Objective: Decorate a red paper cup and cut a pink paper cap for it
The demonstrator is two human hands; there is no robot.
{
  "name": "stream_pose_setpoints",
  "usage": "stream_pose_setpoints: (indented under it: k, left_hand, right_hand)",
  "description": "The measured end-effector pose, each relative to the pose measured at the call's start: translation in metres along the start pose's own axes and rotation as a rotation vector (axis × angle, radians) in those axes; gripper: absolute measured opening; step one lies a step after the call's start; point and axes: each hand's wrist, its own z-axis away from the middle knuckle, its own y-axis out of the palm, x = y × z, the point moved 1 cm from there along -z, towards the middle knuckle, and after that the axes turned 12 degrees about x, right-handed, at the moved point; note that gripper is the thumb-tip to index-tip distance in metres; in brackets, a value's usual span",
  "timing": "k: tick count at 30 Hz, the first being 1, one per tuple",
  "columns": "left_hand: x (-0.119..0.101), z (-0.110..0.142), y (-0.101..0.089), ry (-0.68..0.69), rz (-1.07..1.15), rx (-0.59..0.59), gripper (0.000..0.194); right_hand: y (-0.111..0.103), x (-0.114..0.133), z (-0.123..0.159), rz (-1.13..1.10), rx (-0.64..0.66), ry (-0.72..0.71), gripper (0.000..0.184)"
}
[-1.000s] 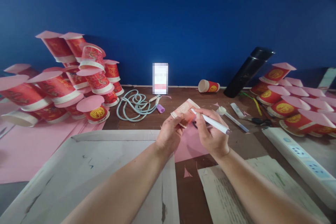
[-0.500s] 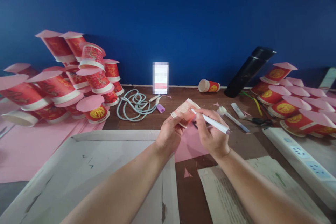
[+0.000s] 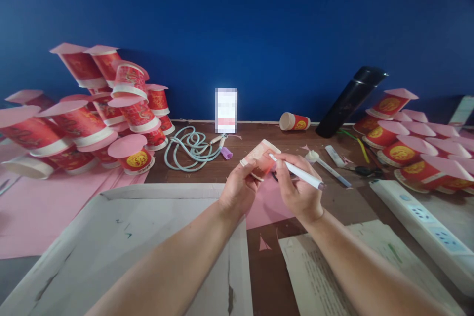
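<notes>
One red-and-white paper cup [image 3: 263, 153] is gripped, tilted, in L hand [image 3: 239, 190] above brown wooden worktop [image 3: 270, 271]; one slim white pen [image 3: 301, 173] is pinched in R hand [image 3: 301, 195], tip at cup wall. Risk: thin wall could be dented if squeezed hard; pen could skid b/c surface is curved. Yellow round emblem [image 3: 302, 123] seen on red paper cup [image 3: 296, 122] lying behind; text on off-white sheet [image 3: 363, 242] can't be read.

Flask [image 3: 348, 106]: there it stands, black, by the blue wall [image 3: 259, 24]
Cable [image 3: 200, 160]: looping loosely across the counter [image 3: 259, 133]
Power strip [image 3: 431, 227]: long, white, out right
</notes>
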Motion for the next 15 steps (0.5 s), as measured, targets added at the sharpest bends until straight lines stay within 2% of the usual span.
stream_pose_setpoints:
  k: [15]
  left_hand:
    - [0.0,-0.0002,-0.0018,-0.007,0.044,-0.049,0.006]
  right_hand:
    - [-0.0012,0.0011,-0.001,0.0,0.019,0.015,0.015]
